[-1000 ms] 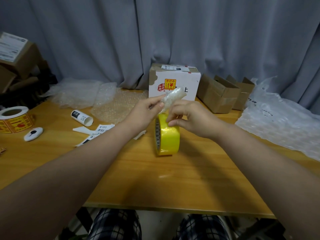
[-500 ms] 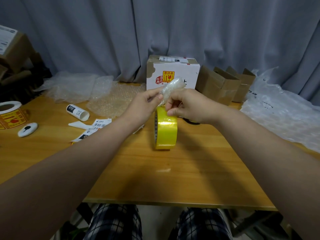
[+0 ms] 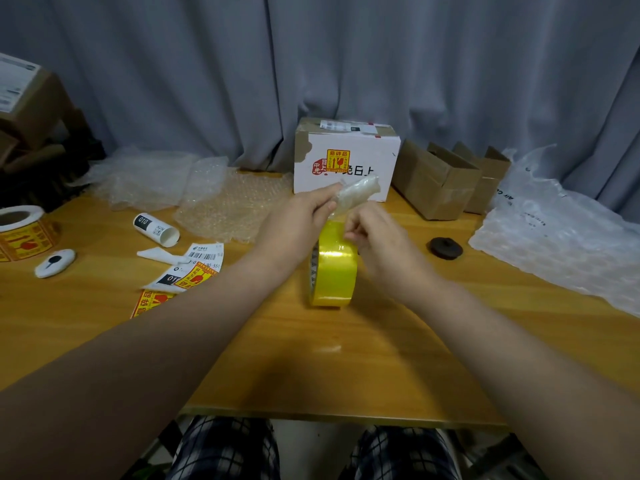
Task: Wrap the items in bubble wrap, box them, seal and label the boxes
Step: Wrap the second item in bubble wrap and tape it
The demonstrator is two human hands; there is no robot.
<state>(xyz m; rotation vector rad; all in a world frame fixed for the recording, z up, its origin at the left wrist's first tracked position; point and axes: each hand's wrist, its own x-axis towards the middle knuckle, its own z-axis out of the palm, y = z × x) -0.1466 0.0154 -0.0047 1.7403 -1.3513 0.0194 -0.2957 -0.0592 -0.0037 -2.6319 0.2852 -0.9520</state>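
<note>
A small item rolled in bubble wrap [image 3: 356, 194] is held above the table, gripped at its near end by my left hand [image 3: 299, 220]. Just below it a roll of yellow tape [image 3: 334, 268] stands on edge on the wooden table [image 3: 346, 358]. My right hand [image 3: 379, 237] has its fingertips pinched at the top of the roll, where a strip of tape runs up to the wrapped item. A white tube [image 3: 156, 229] lies on its side at the left. Behind stands a sealed white box [image 3: 346, 161] with a fragile sticker.
Loose bubble wrap [image 3: 228, 206] lies at the back left, air-cushion film [image 3: 561, 233] at the right. Two open brown boxes [image 3: 440, 178] stand beside the white box. A black disc [image 3: 446, 248], shipping labels [image 3: 194, 268], a sticker roll [image 3: 24, 233] and a white cutter [image 3: 55, 263] lie around.
My right hand has dropped from the wrapped item to the top of the tape roll. The left hand keeps holding the item. The black disc is uncovered now.
</note>
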